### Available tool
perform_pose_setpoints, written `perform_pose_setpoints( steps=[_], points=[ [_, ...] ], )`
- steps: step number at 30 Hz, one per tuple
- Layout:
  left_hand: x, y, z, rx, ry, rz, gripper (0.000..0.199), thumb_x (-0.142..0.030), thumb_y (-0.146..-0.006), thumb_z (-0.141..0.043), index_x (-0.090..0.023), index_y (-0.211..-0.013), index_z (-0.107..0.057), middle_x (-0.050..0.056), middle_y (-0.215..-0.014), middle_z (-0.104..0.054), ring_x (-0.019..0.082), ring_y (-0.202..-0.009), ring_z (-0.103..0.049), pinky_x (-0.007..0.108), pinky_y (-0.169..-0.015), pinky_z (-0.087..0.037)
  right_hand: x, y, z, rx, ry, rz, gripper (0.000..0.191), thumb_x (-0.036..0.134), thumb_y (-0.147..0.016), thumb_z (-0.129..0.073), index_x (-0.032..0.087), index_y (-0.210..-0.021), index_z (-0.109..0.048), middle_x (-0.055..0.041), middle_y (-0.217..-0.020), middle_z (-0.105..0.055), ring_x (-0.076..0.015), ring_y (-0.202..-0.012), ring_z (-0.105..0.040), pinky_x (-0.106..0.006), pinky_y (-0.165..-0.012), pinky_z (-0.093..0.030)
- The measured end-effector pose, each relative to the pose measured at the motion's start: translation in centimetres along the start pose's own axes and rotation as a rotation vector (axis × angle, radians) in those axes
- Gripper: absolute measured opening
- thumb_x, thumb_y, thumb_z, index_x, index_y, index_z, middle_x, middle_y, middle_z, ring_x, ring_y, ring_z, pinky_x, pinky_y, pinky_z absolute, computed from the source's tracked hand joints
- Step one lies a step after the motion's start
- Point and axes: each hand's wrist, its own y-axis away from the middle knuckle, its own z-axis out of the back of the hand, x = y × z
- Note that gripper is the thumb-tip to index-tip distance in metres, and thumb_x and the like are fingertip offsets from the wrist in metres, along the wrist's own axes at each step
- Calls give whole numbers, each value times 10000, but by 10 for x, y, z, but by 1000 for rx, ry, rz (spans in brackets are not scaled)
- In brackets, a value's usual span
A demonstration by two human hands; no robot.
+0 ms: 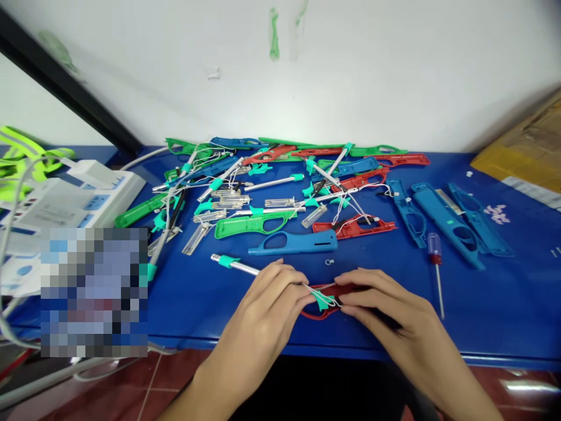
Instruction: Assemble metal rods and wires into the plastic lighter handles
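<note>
Near the table's front edge, a red lighter casing half (319,314) lies between my hands, its inner side up. A teal trigger piece (323,300) sits in it, with thin white wires (329,297) looped across the top. My left hand (267,307) is closed on the casing's left part, fingertips at the wires. From under that hand a silver lighter tube (244,268) with a teal collar sticks out to the left. My right hand (390,301) pinches the casing's right end beside the wire loops. The fingers hide both ends of the casing.
Behind lie a blue casing (298,241), a green casing (254,224) and a pile of lighter parts. On the right are blue casings (447,222), a screwdriver (436,269) and a cardboard box (521,146). A white power strip (100,199) with cables stands left.
</note>
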Motion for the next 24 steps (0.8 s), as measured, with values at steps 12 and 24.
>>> perform_pose_setpoints(
  steps=[12,24],
  points=[
    [4,1,0,15,-30,-10,129,-62,-1097,-597,-156,-1119,-682,69,-1126,-752,231,-1084,-693,438,-1033,-605,6,-12,-7,0,-48,-141,188,412,-1051,-726,332,-956,-867,-38,-1189,-835,-260,-1067,-800,-475,-1003,-630],
    [9,0,-4,-49,-4,-34,132,-119,-1114,-598,-163,-1071,-714,80,-1090,-768,234,-1044,-701,398,-917,-628,-3,18,-28,-256,301,231,341,104,-1060,-653,292,-1300,-806,-40,-1330,-829,-251,-1277,-782,-508,-1127,-644]
  ],
)
